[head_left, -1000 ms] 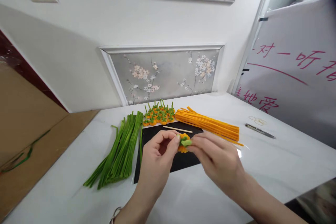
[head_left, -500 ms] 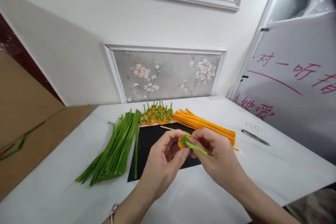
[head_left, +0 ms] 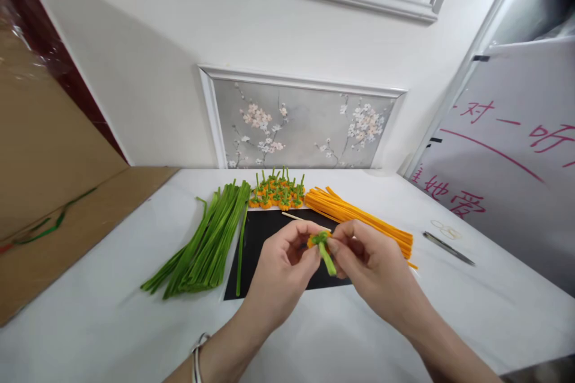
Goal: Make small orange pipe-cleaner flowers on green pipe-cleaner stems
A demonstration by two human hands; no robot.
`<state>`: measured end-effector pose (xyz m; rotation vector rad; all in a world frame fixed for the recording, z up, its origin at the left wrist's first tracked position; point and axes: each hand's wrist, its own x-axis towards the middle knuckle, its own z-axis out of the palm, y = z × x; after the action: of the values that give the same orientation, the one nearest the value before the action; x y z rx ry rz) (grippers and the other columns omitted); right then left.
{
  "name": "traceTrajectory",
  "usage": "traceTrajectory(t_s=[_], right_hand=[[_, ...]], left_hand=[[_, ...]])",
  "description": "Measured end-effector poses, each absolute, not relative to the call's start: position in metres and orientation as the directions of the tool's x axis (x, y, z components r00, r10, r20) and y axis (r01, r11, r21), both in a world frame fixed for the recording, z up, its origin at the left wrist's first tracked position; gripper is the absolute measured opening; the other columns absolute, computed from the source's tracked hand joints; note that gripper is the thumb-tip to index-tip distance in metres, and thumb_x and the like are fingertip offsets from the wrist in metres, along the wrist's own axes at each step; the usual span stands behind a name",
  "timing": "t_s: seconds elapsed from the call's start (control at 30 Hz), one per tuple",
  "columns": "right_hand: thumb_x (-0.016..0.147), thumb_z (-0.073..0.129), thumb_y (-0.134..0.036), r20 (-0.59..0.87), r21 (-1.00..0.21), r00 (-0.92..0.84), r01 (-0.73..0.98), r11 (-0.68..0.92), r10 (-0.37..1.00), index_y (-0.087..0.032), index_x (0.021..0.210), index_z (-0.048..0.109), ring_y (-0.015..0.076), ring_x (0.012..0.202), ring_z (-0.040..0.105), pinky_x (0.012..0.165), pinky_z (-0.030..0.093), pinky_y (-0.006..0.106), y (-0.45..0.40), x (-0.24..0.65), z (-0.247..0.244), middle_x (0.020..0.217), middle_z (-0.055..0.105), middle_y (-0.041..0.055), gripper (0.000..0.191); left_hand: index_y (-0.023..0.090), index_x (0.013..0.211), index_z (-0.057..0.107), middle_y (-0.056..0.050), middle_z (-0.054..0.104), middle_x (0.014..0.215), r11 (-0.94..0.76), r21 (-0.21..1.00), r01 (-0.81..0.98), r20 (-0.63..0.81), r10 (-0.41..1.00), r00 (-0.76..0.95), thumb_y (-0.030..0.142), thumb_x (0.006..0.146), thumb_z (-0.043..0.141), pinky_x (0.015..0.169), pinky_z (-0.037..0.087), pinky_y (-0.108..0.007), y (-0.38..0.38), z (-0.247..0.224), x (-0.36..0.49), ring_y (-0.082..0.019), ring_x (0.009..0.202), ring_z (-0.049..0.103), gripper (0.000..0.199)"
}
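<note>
From where my hands meet above the flat black rectangular sheet [head_left: 260, 245], I have bare white glossy tabletop [head_left: 314, 335] toward me and a wide stretch of it on my right, out to the slim dark pen-like tool [head_left: 449, 248] and the thin pale loops [head_left: 444, 229]. On my left the long bundle of fuzzy green stems [head_left: 206, 251] blocks a low sweep, while ahead the thin pale stick [head_left: 294, 216], the upright-stemmed orange-and-green fuzzy pieces [head_left: 278, 191] and the bundle of fuzzy orange stems [head_left: 359, 215] stand in the way.
</note>
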<state>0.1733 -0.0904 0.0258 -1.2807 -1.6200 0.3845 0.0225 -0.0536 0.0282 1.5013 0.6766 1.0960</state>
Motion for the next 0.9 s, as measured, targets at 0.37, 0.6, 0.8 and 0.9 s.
traceTrajectory(t_s=[0.37, 0.6, 0.8, 0.9], right_hand=[[0.089, 0.044, -0.006, 0.703, -0.231, -0.274, 0.785, 0.575, 0.656, -0.019, 0.09, 0.058, 0.0145, 0.071, 0.063, 0.065, 0.052, 0.024, -0.092, 0.183, 0.034, 0.082, 0.064, 0.0049, 0.019], [0.087, 0.039, -0.002, 0.748, -0.059, -0.335, 0.827, 0.56, 0.573, -0.016, 0.085, 0.058, 0.0165, 0.07, 0.065, 0.059, 0.051, 0.025, -0.092, 0.179, 0.032, 0.08, 0.065, 0.0073, 0.024], [0.093, 0.045, -0.015, 0.647, -0.509, -0.078, 0.697, 0.505, 0.759, -0.019, 0.093, 0.059, 0.0114, 0.06, 0.063, 0.057, 0.053, 0.021, -0.093, 0.191, 0.031, 0.074, 0.065, 0.001, 0.015], [0.094, 0.046, -0.021, 0.484, -0.71, 0.011, 0.59, 0.385, 0.875, -0.021, 0.101, 0.058, 0.0105, 0.054, 0.062, 0.053, 0.053, 0.02, -0.096, 0.195, 0.031, 0.068, 0.064, -0.0022, 0.014]], left_hand=[[0.019, 0.094, 0.059, -0.001, 0.065, 0.093, -0.416, 0.909, -0.003, 0.38, 0.828, 0.414, 0.015, 0.084, 0.058, 0.078, 0.052, -0.024, -0.056, 0.026, 0.021, -0.012, 0.084, 0.062, 0.01], [0.018, 0.09, 0.059, -0.001, 0.064, 0.089, -0.348, 0.937, -0.033, 0.325, 0.831, 0.451, 0.016, 0.083, 0.059, 0.071, 0.049, -0.023, -0.053, 0.024, 0.018, -0.012, 0.079, 0.06, 0.008], [0.016, 0.091, 0.055, -0.005, 0.067, 0.093, -0.212, 0.973, -0.088, 0.226, 0.823, 0.52, 0.021, 0.082, 0.063, 0.072, 0.046, -0.025, -0.049, 0.039, 0.014, -0.013, 0.081, 0.059, 0.012], [0.017, 0.092, 0.052, -0.005, 0.069, 0.095, -0.19, 0.977, -0.095, 0.211, 0.811, 0.546, 0.02, 0.083, 0.061, 0.072, 0.045, -0.025, -0.048, 0.043, 0.012, -0.012, 0.08, 0.06, 0.012]])
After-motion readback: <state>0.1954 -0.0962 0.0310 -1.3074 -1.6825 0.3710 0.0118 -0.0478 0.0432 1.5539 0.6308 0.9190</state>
